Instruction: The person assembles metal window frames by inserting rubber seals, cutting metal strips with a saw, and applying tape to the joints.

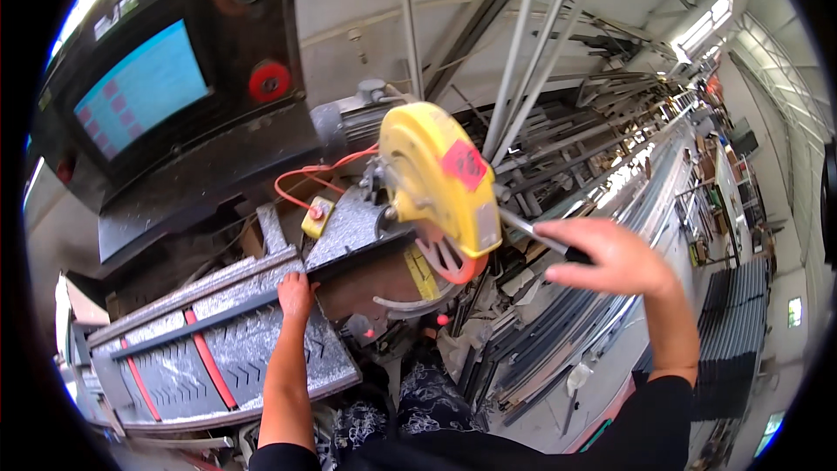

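My left hand [296, 294] presses down on a long dark grey bar [205, 324] lying along the saw's metal table [279, 353], its fingers curled over the bar. Beyond that hand, a dark strip [362, 260] runs toward the blade area; I cannot tell if it is the same bar. My right hand [610, 257] is around the black-gripped handle [534, 231] of a cutting saw with a yellow blade guard [436, 170]. Its thumb lies below the grip, its fingers above. Under the guard shows an orange-pink slotted guard [449, 255]. The blade itself is hidden.
A dark control box with a lit screen [144, 87] and a red button [269, 81] stands at the left. A yellow switch box [317, 217] on an orange cable sits behind the fence. Long metal profiles [558, 331] cover the floor at right. More stock leans on the wall.
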Tool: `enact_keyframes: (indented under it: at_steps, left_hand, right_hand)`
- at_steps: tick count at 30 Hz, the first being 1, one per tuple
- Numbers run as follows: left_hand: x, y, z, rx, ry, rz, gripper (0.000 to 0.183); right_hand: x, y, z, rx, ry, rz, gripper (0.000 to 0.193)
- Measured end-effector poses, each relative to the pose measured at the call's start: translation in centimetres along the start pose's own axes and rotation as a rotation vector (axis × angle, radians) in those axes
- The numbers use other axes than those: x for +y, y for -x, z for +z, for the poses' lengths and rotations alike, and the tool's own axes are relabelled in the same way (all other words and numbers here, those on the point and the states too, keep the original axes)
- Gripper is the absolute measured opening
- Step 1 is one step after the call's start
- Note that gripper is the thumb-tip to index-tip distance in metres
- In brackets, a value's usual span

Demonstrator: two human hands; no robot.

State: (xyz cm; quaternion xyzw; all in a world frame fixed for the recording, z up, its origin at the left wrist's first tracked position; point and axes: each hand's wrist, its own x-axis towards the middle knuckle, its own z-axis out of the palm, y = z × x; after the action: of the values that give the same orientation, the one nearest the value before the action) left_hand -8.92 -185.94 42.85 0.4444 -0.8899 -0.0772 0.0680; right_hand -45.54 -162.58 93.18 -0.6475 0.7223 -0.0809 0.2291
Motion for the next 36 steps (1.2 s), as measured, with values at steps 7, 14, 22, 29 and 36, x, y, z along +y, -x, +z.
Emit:
enact_keyframes:
  at_steps: [7, 14, 22, 29, 36]
  left_hand:
    - [-0.5, 0.1, 1.1, -0.003, -0.009, -0.027, 0.034]
    - [0.4, -0.4, 0.5, 0.039, 0.045, 0.041, 0.030]
    - [-0.3, -0.5, 0.2, -0.011, -0.010, 0.028, 0.030]
    - [-0.3, -0.6, 0.4, -0.045, 0.008, 0.048, 0.033]
    - [0.0, -0.5, -0.1, -0.033, 0.010, 0.035, 0.033]
  right_hand:
    - [2.8, 8.7, 13.6, -0.022, -0.710, 0.770, 0.050]
    - [6.8, 10.8, 24.9, -0.059, -0.678, 0.889, 0.023]
    - [7.5, 10.6, 27.5, 0.008, -0.596, 0.875, 0.024]
    - [8.1, 11.1, 28.7, 0.000, -0.524, 0.850, 0.028]
    - [8.5, 11.2, 29.9, 0.029, -0.575, 0.850, 0.022]
